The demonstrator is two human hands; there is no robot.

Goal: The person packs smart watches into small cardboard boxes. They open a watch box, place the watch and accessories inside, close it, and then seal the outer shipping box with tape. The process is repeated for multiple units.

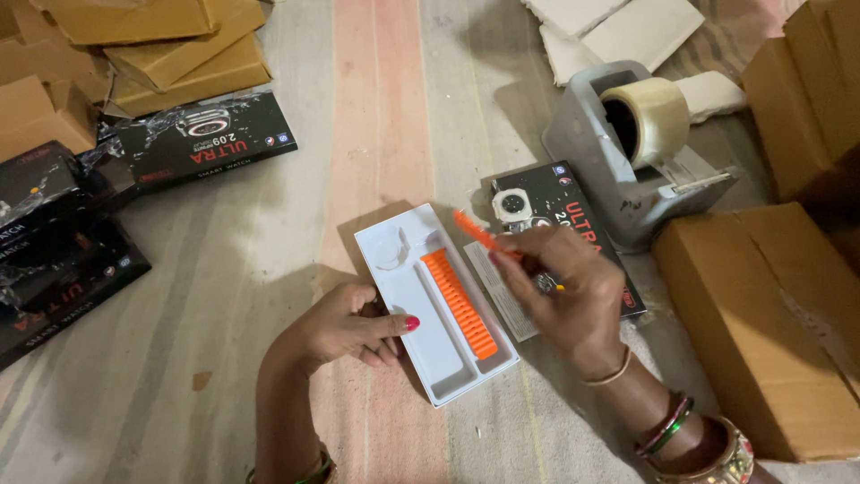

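Observation:
A white plastic tray (403,296) lies on the striped cloth in the middle. One ribbed orange watch strap (459,303) sits in its long slot. My left hand (345,327) rests on the tray's left edge, thumb on the rim. My right hand (569,291) holds a second orange strap piece (477,231) just above the tray's upper right corner. Under that hand lie a black watch box lid (573,211) and a folded white leaflet (502,296). A small metal part shows between my right fingers; I cannot tell what it is.
A grey tape dispenser (627,143) with a clear tape roll stands behind the right hand. Brown cartons (761,314) sit at the right and the top left (170,54). Black watch boxes (202,139) lie at the left. White foam pieces (618,31) lie at the top.

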